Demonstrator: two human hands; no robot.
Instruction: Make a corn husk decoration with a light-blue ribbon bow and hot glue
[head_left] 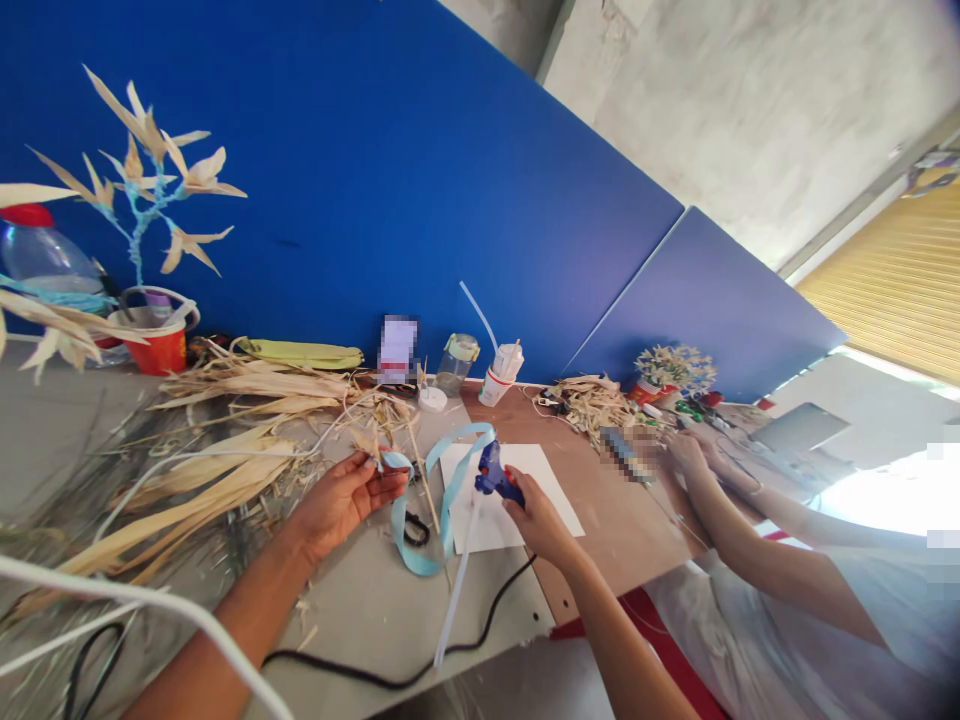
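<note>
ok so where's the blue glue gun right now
Head view, right of centre: the blue plastic glue gun is in the right hand, over the white paper sheet, beside the light blue ribbon.

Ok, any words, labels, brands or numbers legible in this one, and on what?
None can be read.
The card by the blue board: blurred out.
The white cup: print too small.
The glue gun in the right hand and the ribbon in the left hand: no legible marks.
</note>
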